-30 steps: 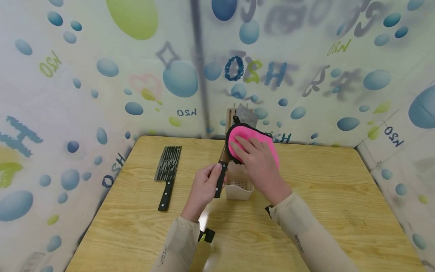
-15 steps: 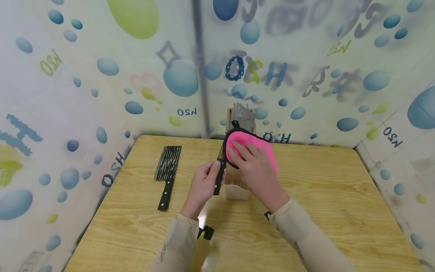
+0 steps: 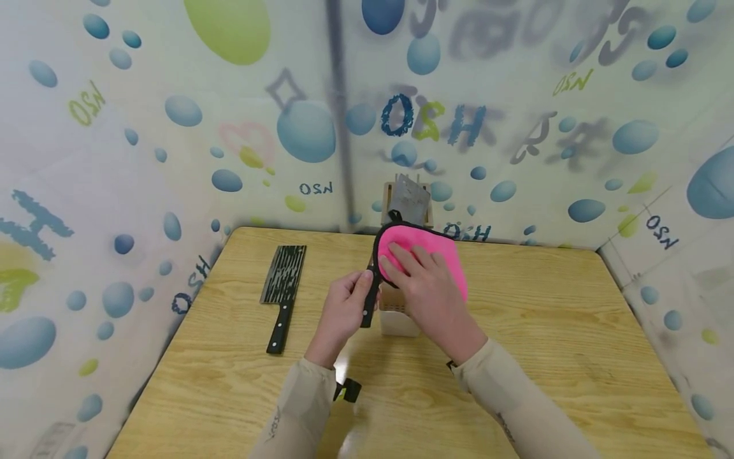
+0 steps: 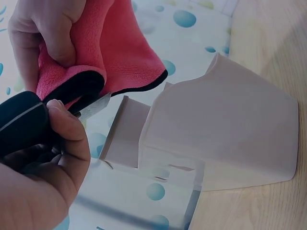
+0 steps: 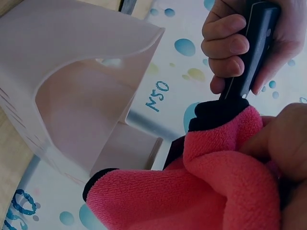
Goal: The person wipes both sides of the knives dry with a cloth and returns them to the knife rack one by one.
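My left hand (image 3: 344, 309) grips the black riveted handle of a kitchen knife (image 3: 410, 197), whose broad grey blade points away and up. A pink cloth (image 3: 453, 264) with black edging is folded over the blade near the handle. My right hand (image 3: 432, 303) pinches the blade through this cloth, its fingers spread over the pink side. In the right wrist view, the cloth's black edge meets the handle (image 5: 254, 48). Most of the lower blade is hidden by the cloth. A cream knife holder (image 3: 399, 323) stands on the table behind and below the hands.
A cleaver (image 3: 283, 280) with a dark streaked blade and black handle lies left on the wooden table (image 3: 545, 331). The holder's slotted back rises near the patterned wall (image 3: 504, 83). A small black strap piece (image 3: 352, 391) hangs by the left wrist.
My right hand has slid the pink cloth down the blade toward the handle, showing more blade above it. My left hand keeps its grip on the handle.
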`<state>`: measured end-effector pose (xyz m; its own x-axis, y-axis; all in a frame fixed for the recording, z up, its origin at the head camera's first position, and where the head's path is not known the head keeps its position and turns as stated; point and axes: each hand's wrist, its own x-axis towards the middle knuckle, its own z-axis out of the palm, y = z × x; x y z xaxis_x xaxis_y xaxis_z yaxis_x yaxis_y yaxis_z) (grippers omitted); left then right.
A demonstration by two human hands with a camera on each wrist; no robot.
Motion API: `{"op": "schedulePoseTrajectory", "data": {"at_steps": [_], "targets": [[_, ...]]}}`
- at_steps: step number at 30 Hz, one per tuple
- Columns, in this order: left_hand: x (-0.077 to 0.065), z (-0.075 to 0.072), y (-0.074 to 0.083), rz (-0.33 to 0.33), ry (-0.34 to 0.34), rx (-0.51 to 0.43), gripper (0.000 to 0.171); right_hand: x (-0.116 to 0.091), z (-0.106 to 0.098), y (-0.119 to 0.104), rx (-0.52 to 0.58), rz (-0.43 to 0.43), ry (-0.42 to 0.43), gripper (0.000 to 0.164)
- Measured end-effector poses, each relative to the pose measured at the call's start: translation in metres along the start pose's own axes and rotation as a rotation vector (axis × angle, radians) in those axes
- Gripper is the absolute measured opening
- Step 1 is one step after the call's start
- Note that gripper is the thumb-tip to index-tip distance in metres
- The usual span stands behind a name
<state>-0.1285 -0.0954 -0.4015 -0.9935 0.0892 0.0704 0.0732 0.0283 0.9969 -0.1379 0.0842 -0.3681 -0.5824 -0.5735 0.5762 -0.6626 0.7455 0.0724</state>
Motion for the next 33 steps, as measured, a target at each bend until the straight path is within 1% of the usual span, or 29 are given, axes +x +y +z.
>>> {"op": "schedulePoseTrajectory", "data": {"at_steps": [6, 12, 16, 23, 30, 33], "targets": [[-0.002, 0.000, 0.002, -0.003, -0.013, 0.033, 0.041, 0.006, 0.001, 0.003, -0.037, 0.009, 0.005, 0.041], [-0.003, 0.001, 0.001, 0.013, -0.017, 0.051, 0.041, 0.009, 0.003, 0.008, -0.040, 0.021, 0.030, 0.037], [-0.004, 0.002, 0.001, 0.022, -0.018, 0.057, 0.040, 0.011, 0.005, 0.013, -0.041, 0.045, 0.040, 0.039], [-0.004, 0.002, 0.001, 0.041, -0.033, 0.058, 0.040, 0.015, 0.005, 0.020, -0.010, 0.078, 0.057, 0.039], [-0.005, 0.003, 0.001, 0.048, -0.039, 0.053, 0.041, 0.017, 0.004, 0.026, -0.007, 0.110, 0.054, 0.051], [-0.005, 0.003, 0.001, 0.049, -0.040, 0.052, 0.041, 0.017, 0.004, 0.027, -0.020, 0.104, 0.051, 0.052]]}}
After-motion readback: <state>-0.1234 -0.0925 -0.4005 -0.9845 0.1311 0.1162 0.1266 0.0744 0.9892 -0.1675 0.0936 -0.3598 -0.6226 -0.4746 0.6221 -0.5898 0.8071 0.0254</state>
